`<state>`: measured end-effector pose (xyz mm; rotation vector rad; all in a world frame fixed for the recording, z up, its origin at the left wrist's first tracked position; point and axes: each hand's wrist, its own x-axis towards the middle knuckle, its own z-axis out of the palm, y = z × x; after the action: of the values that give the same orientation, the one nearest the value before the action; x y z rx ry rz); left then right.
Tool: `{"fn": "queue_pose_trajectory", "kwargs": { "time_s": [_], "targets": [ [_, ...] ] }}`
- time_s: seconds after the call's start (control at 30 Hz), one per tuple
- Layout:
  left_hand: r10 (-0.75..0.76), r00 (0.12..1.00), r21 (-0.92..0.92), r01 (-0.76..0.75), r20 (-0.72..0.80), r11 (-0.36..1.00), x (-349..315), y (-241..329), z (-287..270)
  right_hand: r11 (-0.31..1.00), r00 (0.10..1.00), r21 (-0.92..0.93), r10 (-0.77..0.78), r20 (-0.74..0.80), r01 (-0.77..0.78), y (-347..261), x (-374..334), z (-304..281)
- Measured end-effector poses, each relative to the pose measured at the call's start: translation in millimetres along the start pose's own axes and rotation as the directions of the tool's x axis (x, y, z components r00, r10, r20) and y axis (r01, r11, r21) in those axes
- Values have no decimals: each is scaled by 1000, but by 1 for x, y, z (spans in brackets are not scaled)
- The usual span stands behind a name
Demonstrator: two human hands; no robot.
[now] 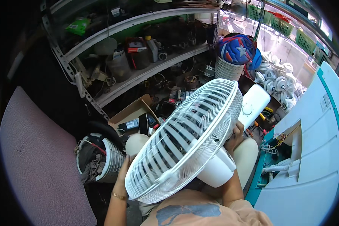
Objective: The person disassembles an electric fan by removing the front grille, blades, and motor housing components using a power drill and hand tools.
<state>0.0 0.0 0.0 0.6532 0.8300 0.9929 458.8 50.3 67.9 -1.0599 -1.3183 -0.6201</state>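
Observation:
A white electric fan with a round wire-like grille lies tilted across my lap. Its motor housing faces my right side, and a white flat part with a round knob sticks out at the upper right. My left hand holds the lower left rim of the grille, its fingers partly hidden by it. Behind the grille, my right hand is wrapped around the fan between the housing and the flat part; the exact grip point is partly covered.
A white basket with dark cloth stands at my left, near a cardboard box of small items. Cluttered metal shelves rise ahead. At my right leans a white and teal appliance panel. Tools and white motor-like parts lie beyond.

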Motion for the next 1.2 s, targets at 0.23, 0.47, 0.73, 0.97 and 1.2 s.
{"fn": "queue_pose_trajectory", "kwargs": {
  "time_s": [0.23, 0.47, 0.73, 0.97, 1.2],
  "targets": [
    [25, 1000, -165, -26, -3, 986, -23, -47, 20, 982, 982, -6, -186, 21, 186, -21, 52, -31],
    [147, 987, -301, -119, 71, 946, 4, -57, 47, 928, 853, 169, -373, 365, 334, -49, 139, -68],
    [564, 825, -161, -553, 30, 818, 23, 21, 113, 246, 474, 424, 202, 857, -872, 51, 181, -67],
    [580, 815, 121, -573, -25, 811, 25, 30, 69, -114, 252, 440, 681, 687, -891, 45, 36, -77],
    [464, 872, 320, -400, -157, 859, 38, 40, 29, -64, 200, 354, 725, 659, -933, 11, -29, -109]
  ]
}}
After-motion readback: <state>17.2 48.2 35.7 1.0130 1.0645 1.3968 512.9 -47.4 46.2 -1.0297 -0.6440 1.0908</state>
